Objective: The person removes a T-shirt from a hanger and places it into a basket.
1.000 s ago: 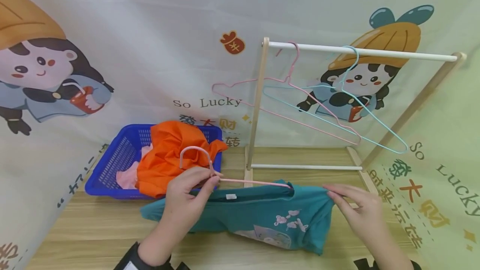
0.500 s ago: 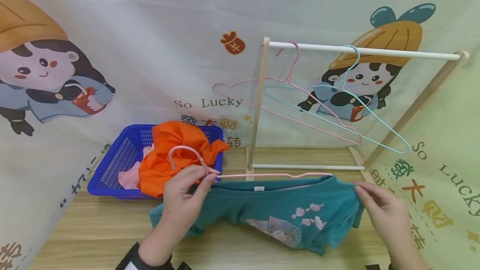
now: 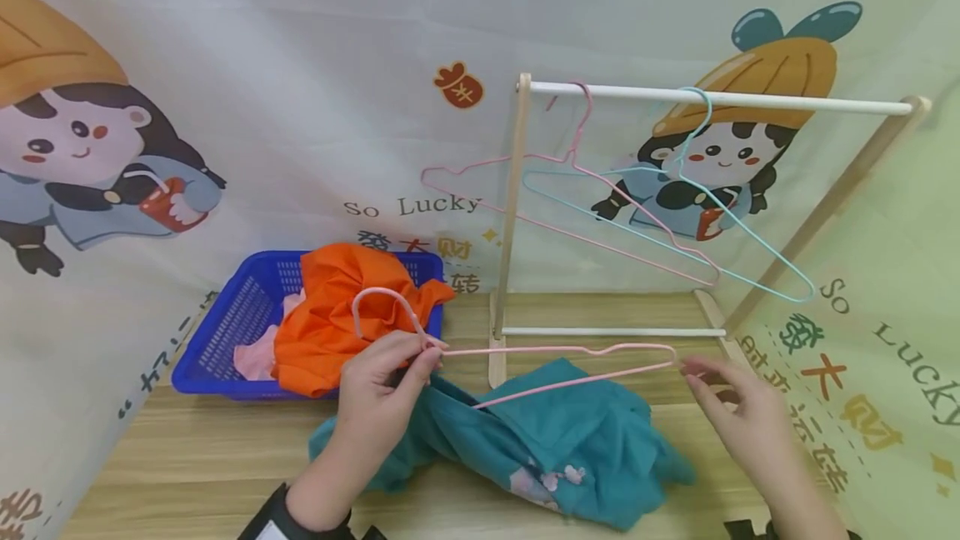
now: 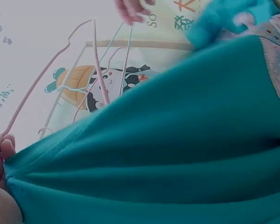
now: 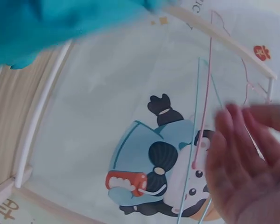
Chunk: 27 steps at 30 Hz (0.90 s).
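Observation:
My left hand (image 3: 386, 382) pinches a pink hanger (image 3: 525, 350) at the base of its hook; in the left wrist view its fingers also hold gathered teal cloth. That cloth is a teal shirt (image 3: 600, 432) with a printed front, drooping and crumpled over the table. The hanger's right end sticks out bare above the shirt, while its lower bar runs into the cloth toward the left. Just beyond that bare end is my right hand (image 3: 735, 407), its fingers loosely bent with nothing between them. The right wrist view shows the same hand (image 5: 247, 163) apart from the shirt.
A blue basket (image 3: 202, 365) at the left holds an orange garment (image 3: 330, 332) and a pink cloth (image 3: 257, 354). Behind the shirt stands a wooden rack with a white rail (image 3: 810, 102), bearing another pink hanger (image 3: 615, 182) and a light blue hanger (image 3: 750, 232).
My right hand pulled the shirt's shoulder rightward over the hanger end, then let go. The shirt's right side has dropped, baring that end. My left hand has kept its hold.

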### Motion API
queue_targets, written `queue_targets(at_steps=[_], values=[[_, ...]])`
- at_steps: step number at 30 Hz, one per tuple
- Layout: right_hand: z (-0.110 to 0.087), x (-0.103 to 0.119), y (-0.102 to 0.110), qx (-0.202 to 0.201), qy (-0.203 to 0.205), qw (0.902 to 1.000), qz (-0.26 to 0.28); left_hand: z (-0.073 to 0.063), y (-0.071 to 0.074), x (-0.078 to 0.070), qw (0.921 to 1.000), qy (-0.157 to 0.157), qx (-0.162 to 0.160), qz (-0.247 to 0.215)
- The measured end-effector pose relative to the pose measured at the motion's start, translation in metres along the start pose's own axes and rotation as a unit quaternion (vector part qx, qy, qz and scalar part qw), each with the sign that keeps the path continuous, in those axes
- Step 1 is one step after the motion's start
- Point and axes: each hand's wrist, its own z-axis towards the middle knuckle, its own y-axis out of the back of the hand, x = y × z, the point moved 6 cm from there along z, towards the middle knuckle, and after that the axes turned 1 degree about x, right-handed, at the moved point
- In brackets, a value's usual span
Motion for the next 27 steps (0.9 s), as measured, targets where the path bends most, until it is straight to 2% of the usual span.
queue_targets(at_steps=[1,3,6,10,12,15,18,21,24,26,27], values=[[0.001,0.002,0.003,-0.019,-0.002,0.9998,0.008,0.0,-0.001,0.0,1.0,0.003,0.004,0.003],[0.001,0.01,0.008,-0.054,0.02,0.998,0.028,-0.001,-0.003,0.002,0.9998,0.006,0.016,0.008],[0.002,0.024,0.009,-0.065,0.078,0.9942,0.036,-0.002,-0.009,0.002,0.9994,0.001,0.033,0.01],[0.0,0.045,-0.005,-0.001,0.155,0.9877,0.015,-0.004,-0.017,0.0,0.9983,-0.023,0.051,0.015],[-0.004,0.051,-0.015,0.044,0.167,0.9846,0.025,-0.006,-0.02,-0.001,0.9977,-0.035,0.056,0.017],[-0.009,0.056,-0.027,0.089,0.173,0.9791,0.058,-0.008,-0.024,-0.001,0.9971,-0.038,0.062,0.022],[-0.012,0.056,-0.033,0.101,0.168,0.9755,0.1,-0.01,-0.025,0.0,0.9966,-0.022,0.074,0.028],[-0.012,0.05,-0.035,0.091,0.162,0.9758,0.115,-0.01,-0.026,0.003,0.9934,0.004,0.109,0.038],[-0.012,0.042,-0.036,0.074,0.156,0.9773,0.123,-0.009,-0.024,0.01,0.9817,0.049,0.168,0.075],[-0.011,0.035,-0.036,0.063,0.147,0.9782,0.132,-0.01,-0.02,0.016,0.9658,0.084,0.216,0.116],[-0.011,0.032,-0.036,0.055,0.144,0.9777,0.143,-0.012,-0.017,0.021,0.9545,0.105,0.239,0.144]])
